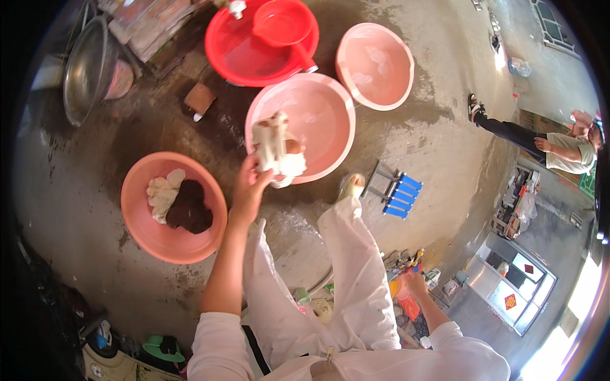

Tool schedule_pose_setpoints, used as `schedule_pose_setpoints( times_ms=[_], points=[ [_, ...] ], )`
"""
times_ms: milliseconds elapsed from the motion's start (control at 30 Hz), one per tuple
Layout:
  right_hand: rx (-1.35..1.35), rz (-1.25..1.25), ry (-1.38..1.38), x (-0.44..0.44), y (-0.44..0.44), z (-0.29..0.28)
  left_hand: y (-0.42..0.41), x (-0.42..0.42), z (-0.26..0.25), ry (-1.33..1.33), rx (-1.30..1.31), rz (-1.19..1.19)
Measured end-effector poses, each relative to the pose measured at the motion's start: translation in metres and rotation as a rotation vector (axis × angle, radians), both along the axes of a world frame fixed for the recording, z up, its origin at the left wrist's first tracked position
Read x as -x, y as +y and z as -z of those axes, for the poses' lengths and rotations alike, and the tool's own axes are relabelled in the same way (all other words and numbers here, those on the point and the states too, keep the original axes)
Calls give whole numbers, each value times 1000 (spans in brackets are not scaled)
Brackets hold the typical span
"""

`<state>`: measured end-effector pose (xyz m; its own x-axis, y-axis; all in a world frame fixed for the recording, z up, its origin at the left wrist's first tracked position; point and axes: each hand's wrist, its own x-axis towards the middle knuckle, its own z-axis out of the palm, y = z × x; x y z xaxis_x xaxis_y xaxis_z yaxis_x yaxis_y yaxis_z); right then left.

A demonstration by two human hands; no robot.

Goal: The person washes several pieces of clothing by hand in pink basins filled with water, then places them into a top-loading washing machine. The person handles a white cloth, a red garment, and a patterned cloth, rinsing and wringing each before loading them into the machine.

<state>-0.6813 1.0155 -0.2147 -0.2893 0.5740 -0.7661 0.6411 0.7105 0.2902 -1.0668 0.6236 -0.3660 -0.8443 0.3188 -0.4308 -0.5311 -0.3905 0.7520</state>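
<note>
My left hand [249,185] grips a bunched whitish cloth [271,143] with a brown patch near its right side. The cloth hangs over the left part of a pink plastic basin [350,119] that holds water. My right hand [413,282] is out to the right, beside pink and orange items; whether it holds one of them cannot be made out. To the left of my left hand stands another pink basin [138,238] with a cream cloth [161,195] and a dark brown cloth [190,207] in it.
Beyond the basin sits a red basin [217,47] with a red dipper [283,24] under a tap [237,7]. A third pink basin [381,66] holds sudsy water. A blue folding stool [402,195] is near my foot. A person [567,150] stands at right. The concrete floor [438,157] is partly wet.
</note>
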Motion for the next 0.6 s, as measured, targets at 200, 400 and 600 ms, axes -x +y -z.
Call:
schedule_pose_setpoints(
  times_ms=[200, 400, 600],
  points=[
    [7, 52, -103, 55, 111, 42, 198, 49, 11, -122, -179, 18],
    [245, 272, 380, 131, 271, 126, 364, 105, 53, -261, -62, -68],
    [210, 574, 255, 142, 404, 112, 468, 150, 103, -267, 150, -34]
  ],
)
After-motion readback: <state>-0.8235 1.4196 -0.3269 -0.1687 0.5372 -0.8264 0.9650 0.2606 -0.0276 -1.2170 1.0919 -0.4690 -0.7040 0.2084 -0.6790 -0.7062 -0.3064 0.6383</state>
